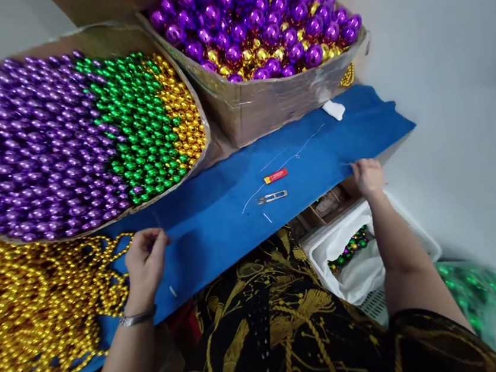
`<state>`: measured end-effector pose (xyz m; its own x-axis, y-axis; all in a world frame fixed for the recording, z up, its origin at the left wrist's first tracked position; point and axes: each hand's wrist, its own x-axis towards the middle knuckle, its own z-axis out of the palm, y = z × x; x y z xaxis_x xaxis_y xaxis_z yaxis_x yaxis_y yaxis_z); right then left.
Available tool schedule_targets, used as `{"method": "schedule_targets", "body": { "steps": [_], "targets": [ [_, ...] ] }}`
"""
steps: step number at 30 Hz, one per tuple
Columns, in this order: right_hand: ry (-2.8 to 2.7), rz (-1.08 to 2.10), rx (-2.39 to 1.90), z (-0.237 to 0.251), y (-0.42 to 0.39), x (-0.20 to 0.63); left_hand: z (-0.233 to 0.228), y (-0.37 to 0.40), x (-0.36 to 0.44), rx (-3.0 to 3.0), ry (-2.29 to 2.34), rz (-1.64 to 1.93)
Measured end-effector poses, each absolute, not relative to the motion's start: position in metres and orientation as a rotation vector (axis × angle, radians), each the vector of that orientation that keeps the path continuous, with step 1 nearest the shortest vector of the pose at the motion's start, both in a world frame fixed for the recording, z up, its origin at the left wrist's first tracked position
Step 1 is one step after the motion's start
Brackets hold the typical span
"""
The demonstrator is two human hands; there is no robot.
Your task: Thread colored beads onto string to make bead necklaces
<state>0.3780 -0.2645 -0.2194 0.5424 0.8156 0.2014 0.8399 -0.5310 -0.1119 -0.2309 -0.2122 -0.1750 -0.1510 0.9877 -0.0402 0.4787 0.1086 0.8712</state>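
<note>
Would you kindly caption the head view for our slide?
Both hands, left hand and right hand, pinch at a blue cloth beside boxed purple, green and gold beads.

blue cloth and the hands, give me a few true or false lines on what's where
1. The left hand pinches near the gold bead strands. True.
2. The right hand holds the thread snips. False: they lie untouched on the blue cloth.
3. The left box holds purple, green and gold beads. True.
4. The red tube sits in the white basket. False: it lies on the cloth.
</note>
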Motion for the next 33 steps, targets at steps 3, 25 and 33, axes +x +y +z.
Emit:
{"method": "schedule_targets", "body": {
  "steps": [3,25,33],
  "targets": [
    [-1.194,-0.252,-2.622,-0.220,-0.290,0.381,-0.169,-0.211,-0.210,1.153,1.562,1.115],
    [-1.993,0.756,-1.419,-0.179,-0.189,0.067,-0.146,-0.213,-0.126,0.448,1.075,1.194],
    [-1.012,1.415,-1.197,-0.161,-0.217,-0.008,-0.148,-0.216,-0.114,0.243,0.927,1.314]
  ]
}}
